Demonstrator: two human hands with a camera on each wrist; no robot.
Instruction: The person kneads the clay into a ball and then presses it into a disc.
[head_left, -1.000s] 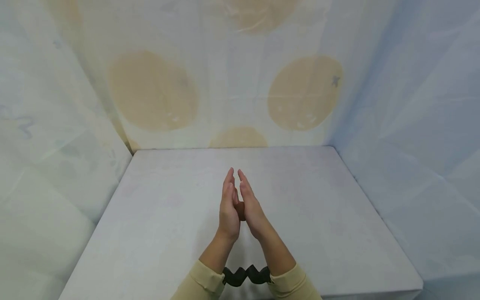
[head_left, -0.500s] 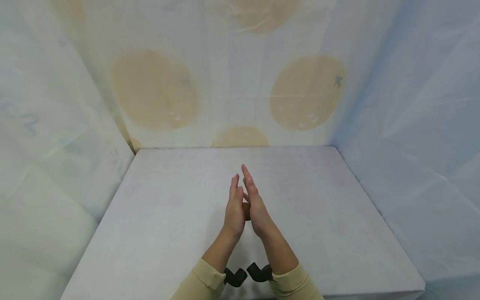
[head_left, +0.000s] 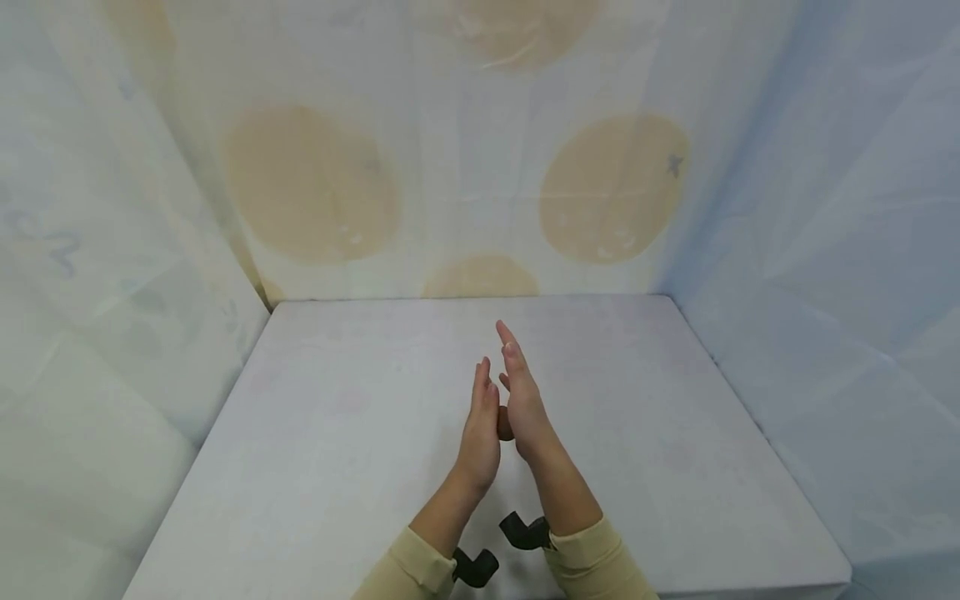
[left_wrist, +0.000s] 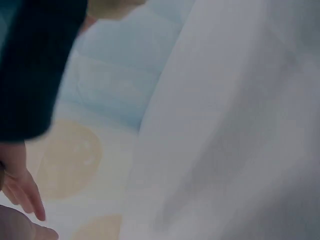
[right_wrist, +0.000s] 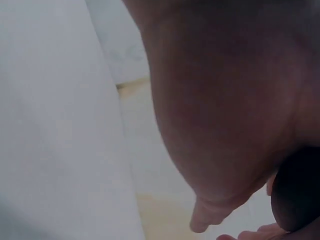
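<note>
Above the middle of the table, my left hand (head_left: 481,433) and right hand (head_left: 525,400) stand palm to palm with straight fingers. A small brown lump (head_left: 505,426) is pressed between the palms, and only a sliver of it shows in the head view. My right hand reaches farther forward than my left. The right wrist view is filled by the heel of the right hand (right_wrist: 220,100), with the dark lump (right_wrist: 296,192) at the lower right. Fingertips (left_wrist: 27,192) show at the lower left of the left wrist view.
The white table (head_left: 337,417) is boxed in by cloth walls: pale with tan circles (head_left: 315,183) at the back and left, light blue (head_left: 825,250) on the right. Black wrist mounts (head_left: 522,531) sit above the cream sleeves (head_left: 592,567).
My right hand has slid forward and my left hand back, palms still pressed on the lump. Both hands have drifted slightly to the right.
</note>
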